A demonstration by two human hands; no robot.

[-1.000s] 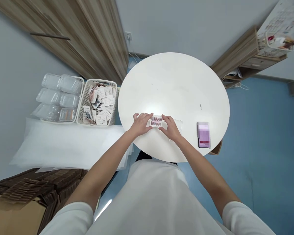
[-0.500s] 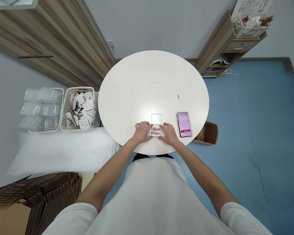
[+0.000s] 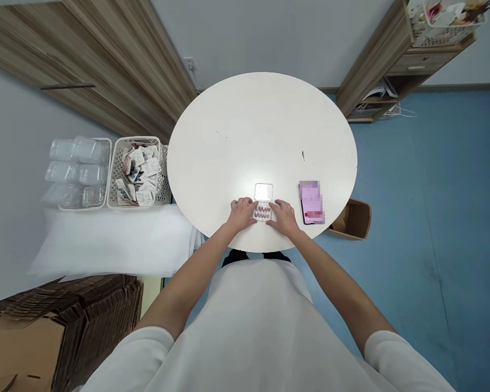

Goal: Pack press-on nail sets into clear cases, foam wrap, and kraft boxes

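Note:
A small clear plastic case [image 3: 263, 219] lies on the white round table near its front edge, its lid [image 3: 263, 191] raised on the far side. Two rows of small pinkish-brown press-on nails [image 3: 262, 209] fill the case. My left hand [image 3: 242, 213] grips the case's left side with thumb and index finger, the other fingers curled. On the opposite side, my right hand [image 3: 285, 218] holds it the same way. To the right of that hand lies a phone [image 3: 311, 202] with a pink, blurred screen.
The white table [image 3: 261, 120] bears a small dark mark or scrap [image 3: 303, 155]. At left stand a basket of printed cards [image 3: 136, 174], clear plastic boxes [image 3: 77, 169] and folded cardboard [image 3: 98, 326]. An open carton [image 3: 351, 220] sits on the floor at right.
The whole view has shifted slightly as my head moved. Both hands keep their places at the sides of the nail case, and its lid stays raised.

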